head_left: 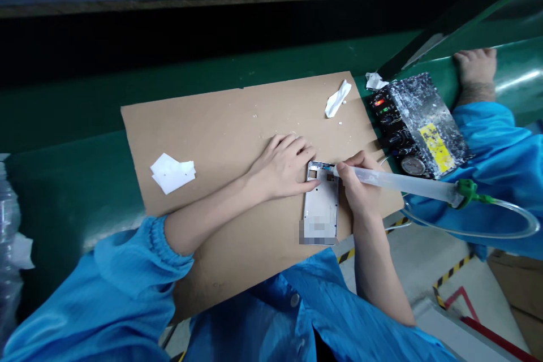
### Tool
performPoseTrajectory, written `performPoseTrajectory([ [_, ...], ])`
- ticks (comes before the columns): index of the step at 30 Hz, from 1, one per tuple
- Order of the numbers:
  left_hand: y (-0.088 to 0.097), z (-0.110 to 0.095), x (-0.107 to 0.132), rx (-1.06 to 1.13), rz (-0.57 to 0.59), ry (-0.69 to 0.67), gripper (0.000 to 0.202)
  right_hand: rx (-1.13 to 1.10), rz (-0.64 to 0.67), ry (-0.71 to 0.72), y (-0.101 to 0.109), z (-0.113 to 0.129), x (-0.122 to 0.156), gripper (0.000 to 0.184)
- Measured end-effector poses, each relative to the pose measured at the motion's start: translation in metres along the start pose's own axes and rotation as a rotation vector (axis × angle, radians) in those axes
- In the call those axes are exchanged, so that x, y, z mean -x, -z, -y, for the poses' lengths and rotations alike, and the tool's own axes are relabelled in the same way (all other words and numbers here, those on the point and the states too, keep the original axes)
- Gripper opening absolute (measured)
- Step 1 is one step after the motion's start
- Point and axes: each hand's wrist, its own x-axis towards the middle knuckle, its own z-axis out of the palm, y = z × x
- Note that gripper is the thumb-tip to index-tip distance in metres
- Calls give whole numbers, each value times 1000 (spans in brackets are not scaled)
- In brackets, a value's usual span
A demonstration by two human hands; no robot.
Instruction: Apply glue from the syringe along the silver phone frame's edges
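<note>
A phone frame (321, 206), pale grey with cutouts near its upper end, lies flat on a cardboard sheet (220, 141). My left hand (282, 167) lies palm down beside it, fingers stretched over the cardboard. Its thumb rests on the frame's upper left part, and the index fingertip is near the top left corner. Pinched in my right hand (360, 186) is a translucent dispensing syringe (403, 182) with a green cap and a clear hose. The syringe tip points at the frame's upper right edge; whether it touches cannot be made out.
A worn dispenser box (419, 124) with lit indicators and a gauge stands right of the cardboard. Folded white paper (338, 99) and white paper pieces (172, 173) lie on the sheet. Another person's hand (477, 68) rests on the green bench at far right.
</note>
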Motion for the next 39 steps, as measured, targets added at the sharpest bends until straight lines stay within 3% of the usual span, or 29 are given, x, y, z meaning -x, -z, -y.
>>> performPoseTrajectory([
  [39,-3,2,0,-14,-13,-8,47,21,-12,26,0,2,0,35],
])
